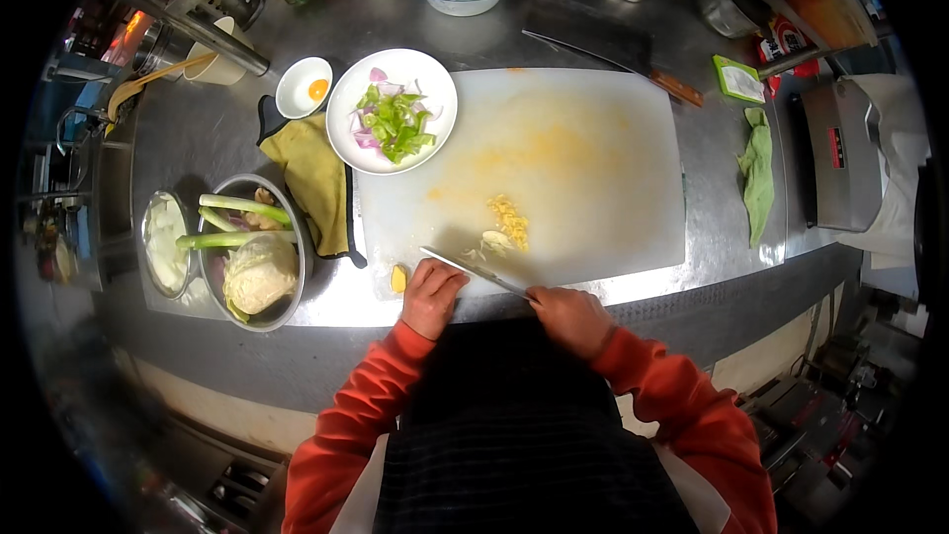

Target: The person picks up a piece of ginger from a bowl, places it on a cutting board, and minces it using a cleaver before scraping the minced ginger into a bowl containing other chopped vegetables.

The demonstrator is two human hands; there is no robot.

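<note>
My right hand (574,320) is closed around the handle of a kitchen knife (482,274), its blade slanting up to the left across the front edge of a white cutting board (630,230). Close against the blade's near side, my left hand (431,298) has its fingers curled down; whatever may be under the fingertips is hidden. Just beyond the blade lie pale slices, apparently garlic (495,241). Past them is a small heap of chopped yellow ginger (508,221). A yellow chunk, probably ginger (399,279), sits left of my left hand.
A plate (337,137) of cut green pepper and onion overlaps the board's far left corner. Beside it are a bowl with egg yolk (288,98) and a yellow cloth (315,185). A metal bowl (302,267) holds vegetables. A cleaver (593,41) lies behind the board, a green cloth (758,178) right.
</note>
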